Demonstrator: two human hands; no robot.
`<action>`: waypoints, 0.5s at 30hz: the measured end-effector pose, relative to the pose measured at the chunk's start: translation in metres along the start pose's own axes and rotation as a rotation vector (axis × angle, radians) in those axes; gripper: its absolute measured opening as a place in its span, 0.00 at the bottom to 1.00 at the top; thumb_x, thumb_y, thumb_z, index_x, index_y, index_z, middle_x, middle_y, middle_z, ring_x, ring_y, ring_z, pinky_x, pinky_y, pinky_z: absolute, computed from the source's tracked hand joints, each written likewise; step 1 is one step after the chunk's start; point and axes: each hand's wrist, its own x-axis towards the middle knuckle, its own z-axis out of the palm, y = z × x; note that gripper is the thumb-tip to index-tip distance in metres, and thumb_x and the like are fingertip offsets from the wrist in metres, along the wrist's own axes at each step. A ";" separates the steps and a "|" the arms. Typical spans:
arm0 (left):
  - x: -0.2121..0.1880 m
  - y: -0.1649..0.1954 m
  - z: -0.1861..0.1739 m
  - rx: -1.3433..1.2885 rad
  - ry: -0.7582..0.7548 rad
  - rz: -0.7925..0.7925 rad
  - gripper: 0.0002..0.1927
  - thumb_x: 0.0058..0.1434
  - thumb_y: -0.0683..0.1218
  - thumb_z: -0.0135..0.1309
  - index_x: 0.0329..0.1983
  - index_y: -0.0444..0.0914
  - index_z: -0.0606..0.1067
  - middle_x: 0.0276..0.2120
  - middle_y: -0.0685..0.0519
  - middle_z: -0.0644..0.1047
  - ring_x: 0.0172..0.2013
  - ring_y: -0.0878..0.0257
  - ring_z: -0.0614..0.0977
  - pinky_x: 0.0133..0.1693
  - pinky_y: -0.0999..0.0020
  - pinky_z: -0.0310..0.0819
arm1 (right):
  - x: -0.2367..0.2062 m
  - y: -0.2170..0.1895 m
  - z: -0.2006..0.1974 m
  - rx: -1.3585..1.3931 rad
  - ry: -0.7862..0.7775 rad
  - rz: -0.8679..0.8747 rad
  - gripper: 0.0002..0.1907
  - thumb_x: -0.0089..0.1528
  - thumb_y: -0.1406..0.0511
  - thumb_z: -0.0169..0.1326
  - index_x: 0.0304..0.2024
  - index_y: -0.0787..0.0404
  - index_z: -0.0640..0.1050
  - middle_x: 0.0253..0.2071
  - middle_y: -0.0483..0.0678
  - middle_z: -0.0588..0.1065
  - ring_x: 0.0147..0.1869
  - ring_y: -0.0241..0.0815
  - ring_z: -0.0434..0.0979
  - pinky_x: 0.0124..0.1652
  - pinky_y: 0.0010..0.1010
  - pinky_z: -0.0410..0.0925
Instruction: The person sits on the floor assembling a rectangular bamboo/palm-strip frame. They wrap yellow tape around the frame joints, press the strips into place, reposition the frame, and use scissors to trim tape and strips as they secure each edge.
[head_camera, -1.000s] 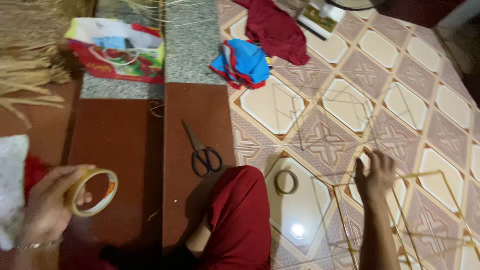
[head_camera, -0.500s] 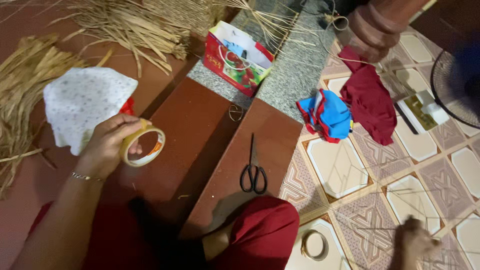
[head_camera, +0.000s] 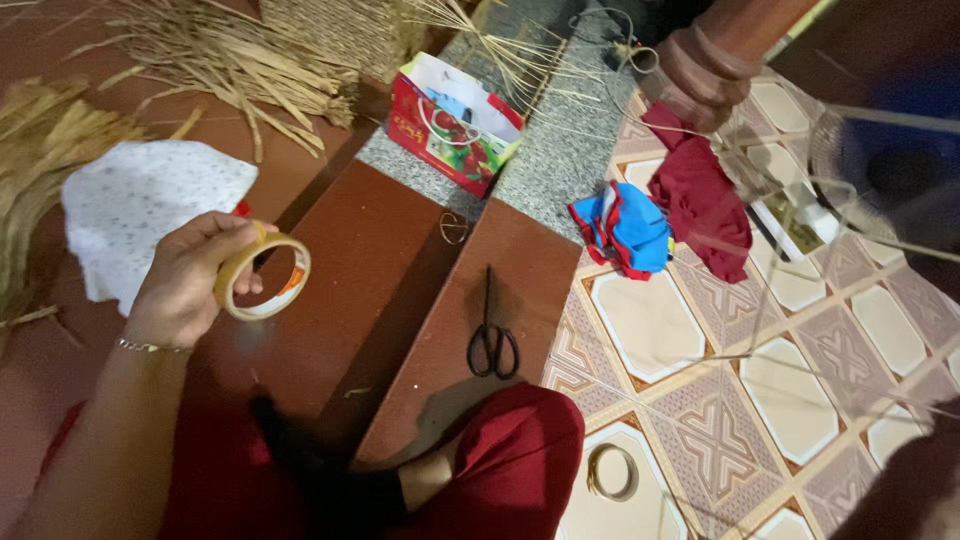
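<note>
The roll of tape (head_camera: 264, 277) is up off the floor at the left of the view, above the red-brown step (head_camera: 350, 260), clamped in the left hand (head_camera: 190, 280), with fingers curled over its rim and the thumb underneath. A thin bracelet (head_camera: 150, 346) circles that wrist. The right hand does not show in this view. Just beside the tape to the left lies a white speckled cloth (head_camera: 140, 215), with dried straw (head_camera: 220, 60) beyond it. Black scissors (head_camera: 492, 340) lie shut on the next step, near the red-trousered knee (head_camera: 500, 460). A second, smaller tape ring (head_camera: 612, 472) sits on the patterned tiled floor (head_camera: 800, 400). Farther off are a red gift bag (head_camera: 450, 125), a blue and red cloth (head_camera: 625, 225), and another person's hand (head_camera: 700, 75) at a thin stick frame
</note>
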 end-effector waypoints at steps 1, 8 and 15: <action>-0.003 0.004 -0.003 -0.001 0.021 0.014 0.09 0.70 0.43 0.52 0.46 0.32 0.75 0.37 0.49 0.82 0.23 0.66 0.76 0.29 0.68 0.76 | -0.002 -0.006 0.017 0.105 -0.023 0.029 0.10 0.75 0.59 0.53 0.45 0.59 0.74 0.36 0.47 0.70 0.41 0.42 0.67 0.44 0.35 0.63; -0.021 0.028 -0.033 -0.166 0.108 0.144 0.04 0.72 0.42 0.52 0.41 0.36 0.74 0.28 0.50 0.78 0.20 0.65 0.75 0.24 0.69 0.71 | -0.052 -0.026 0.217 0.841 -0.239 0.488 0.11 0.79 0.64 0.51 0.42 0.60 0.74 0.33 0.44 0.70 0.36 0.36 0.70 0.39 0.28 0.65; -0.059 0.046 -0.052 -0.142 0.287 0.184 0.04 0.70 0.42 0.55 0.39 0.38 0.74 0.20 0.57 0.69 0.17 0.70 0.67 0.19 0.73 0.60 | -0.187 -0.068 0.409 0.916 -0.350 0.650 0.09 0.72 0.62 0.55 0.37 0.57 0.78 0.34 0.40 0.75 0.30 0.28 0.62 0.31 0.23 0.56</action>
